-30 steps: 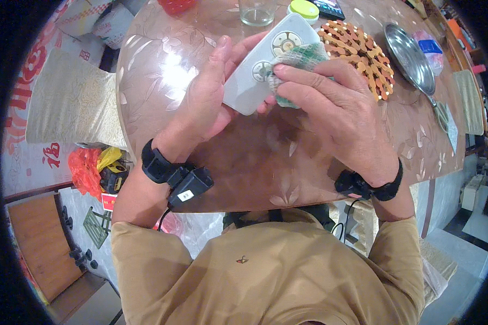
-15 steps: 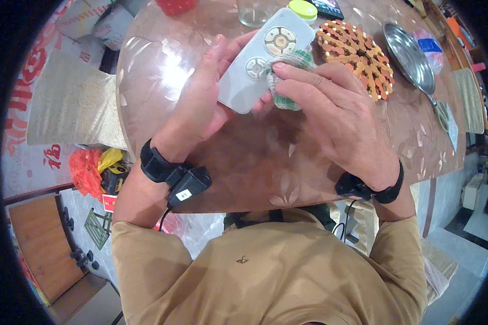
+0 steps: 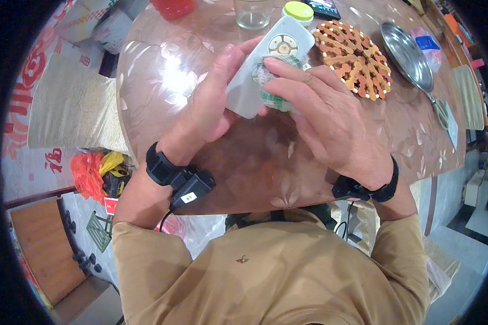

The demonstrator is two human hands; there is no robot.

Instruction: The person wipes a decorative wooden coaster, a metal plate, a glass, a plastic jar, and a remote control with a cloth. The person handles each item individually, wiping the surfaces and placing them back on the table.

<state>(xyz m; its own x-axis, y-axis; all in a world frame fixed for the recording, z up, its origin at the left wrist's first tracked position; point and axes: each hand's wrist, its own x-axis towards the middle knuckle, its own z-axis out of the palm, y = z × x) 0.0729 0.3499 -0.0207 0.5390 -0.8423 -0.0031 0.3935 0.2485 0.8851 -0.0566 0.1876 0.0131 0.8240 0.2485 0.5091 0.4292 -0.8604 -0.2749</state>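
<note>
A white remote control point(image 3: 246, 93) with round button pads lies tilted in my left hand point(image 3: 218, 89), held above the table. The thumb of that hand runs along its near left edge, and the other fingers pass behind it. My right hand point(image 3: 331, 111) is closed on a green and white mesh scrubbing pad point(image 3: 276, 100). Its fingertips press the pad against the remote's face, over the lower button pad. The upper round pad stays uncovered. Black straps with small devices circle both wrists.
The brown table point(image 3: 238, 173) has a patterned clear cover. Beyond my hands stand a red container point(image 3: 172, 7), a glass jar point(image 3: 252, 15), a yellow-lidded jar point(image 3: 298, 12) and a phone point(image 3: 323, 8). Rightward lie a wooden trivet point(image 3: 358, 59), a metal pan point(image 3: 408, 54) and scissors point(image 3: 441, 112).
The scrubbing pad has slid left across the remote and now covers the lower button pad. My right hand moved with it, and the remote has shifted slightly lower.
</note>
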